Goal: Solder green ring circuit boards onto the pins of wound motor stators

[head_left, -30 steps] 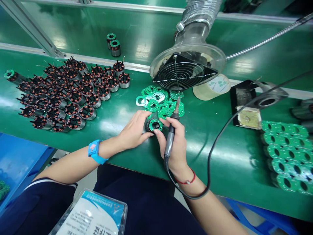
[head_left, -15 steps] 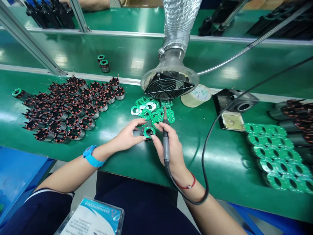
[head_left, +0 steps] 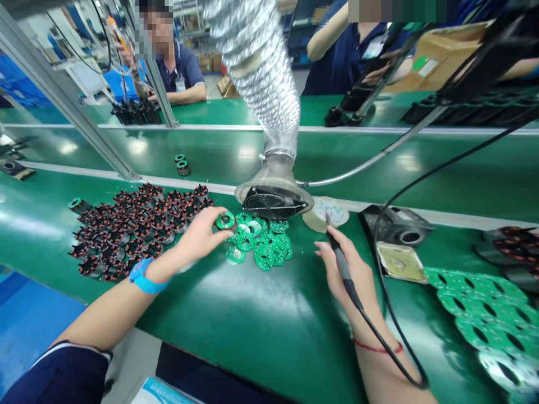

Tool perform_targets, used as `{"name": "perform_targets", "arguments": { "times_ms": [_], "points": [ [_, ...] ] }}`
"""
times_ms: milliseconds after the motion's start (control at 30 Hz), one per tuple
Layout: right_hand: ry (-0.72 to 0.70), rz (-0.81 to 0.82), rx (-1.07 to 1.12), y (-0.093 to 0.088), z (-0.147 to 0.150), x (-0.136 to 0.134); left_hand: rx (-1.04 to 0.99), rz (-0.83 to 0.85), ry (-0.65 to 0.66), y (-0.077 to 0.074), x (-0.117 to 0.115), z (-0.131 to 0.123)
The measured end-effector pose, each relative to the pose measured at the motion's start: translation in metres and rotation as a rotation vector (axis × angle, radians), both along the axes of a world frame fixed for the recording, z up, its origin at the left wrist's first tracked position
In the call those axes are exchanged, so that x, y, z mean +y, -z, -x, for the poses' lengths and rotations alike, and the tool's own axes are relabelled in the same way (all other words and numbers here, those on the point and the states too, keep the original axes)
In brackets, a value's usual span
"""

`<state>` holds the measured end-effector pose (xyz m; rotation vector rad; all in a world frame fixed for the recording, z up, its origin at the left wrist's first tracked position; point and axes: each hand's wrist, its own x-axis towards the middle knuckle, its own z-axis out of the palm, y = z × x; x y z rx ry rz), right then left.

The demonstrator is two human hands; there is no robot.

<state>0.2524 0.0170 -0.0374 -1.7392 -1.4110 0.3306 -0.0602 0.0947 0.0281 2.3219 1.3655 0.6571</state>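
Over the bench (head_left: 240,320), farther apart than before, left hand (head_left: 202,235) pinches a stator (head_left: 225,220), green end up; right hand (head_left: 360,279) holds a long soldering iron (head_left: 342,265) pointing far-left.

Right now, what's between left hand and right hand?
In the head view: a pile of green rings, nearer the left hand and the motor part it holds, then bench top up to the right hand.
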Motion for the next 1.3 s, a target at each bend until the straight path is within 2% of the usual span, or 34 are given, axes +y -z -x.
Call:
{"name": "perform_targets", "arguments": {
  "times_ms": [100,233,333,433,500,567,633,700,800,867,1000,1133,1233,1300],
  "points": [
    [0.046,-0.024,0.046,-0.007,0.001,-0.006,0.118,0.005,-0.289,-0.017,0.065,-0.005],
    [0.064,-0.136,-0.01,-0.015,0.004,-0.007,0.247,0.024,-0.363,-0.022,0.142,-0.03],
    [0.048,-0.222,-0.034,-0.015,0.003,-0.006,0.346,0.065,-0.403,-0.014,0.171,-0.047],
    [0.04,-0.296,-0.051,-0.016,0.0,-0.007,0.449,0.066,-0.406,-0.012,0.175,-0.051],
    [0.047,-0.336,-0.061,-0.017,0.0,-0.009,0.507,0.012,-0.393,-0.017,0.164,-0.045],
    [0.048,-0.366,-0.039,-0.018,0.002,-0.012,0.557,-0.056,-0.365,-0.023,0.143,-0.033],
    [0.041,-0.384,0.023,-0.019,0.005,-0.014,0.605,-0.091,-0.325,-0.027,0.114,-0.017],
    [0.02,-0.392,0.098,-0.019,0.01,-0.017,0.652,-0.091,-0.283,-0.024,0.081,-0.002],
    [-0.026,-0.437,0.152,-0.018,0.017,-0.021,0.688,-0.09,-0.237,-0.009,0.035,0.013],
    [-0.08,-0.492,0.105,-0.017,0.024,-0.024,0.689,-0.131,-0.202,0.003,0.011,0.015],
    [-0.308,-0.483,-0.177,-0.013,0.045,-0.029,0.586,-0.242,-0.055,0.021,-0.031,0.013],
    [-0.556,-0.378,-0.469,-0.006,0.075,-0.031,0.351,-0.169,0.13,0.036,-0.075,0.027],
    [-0.661,-0.279,-0.494,-0.006,0.098,-0.03,0.147,-0.05,0.066,0.046,-0.095,0.045],
    [-0.714,-0.192,-0.466,-0.01,0.114,-0.028,0.096,0.051,0.007,0.049,-0.099,0.052]
  ]
}}
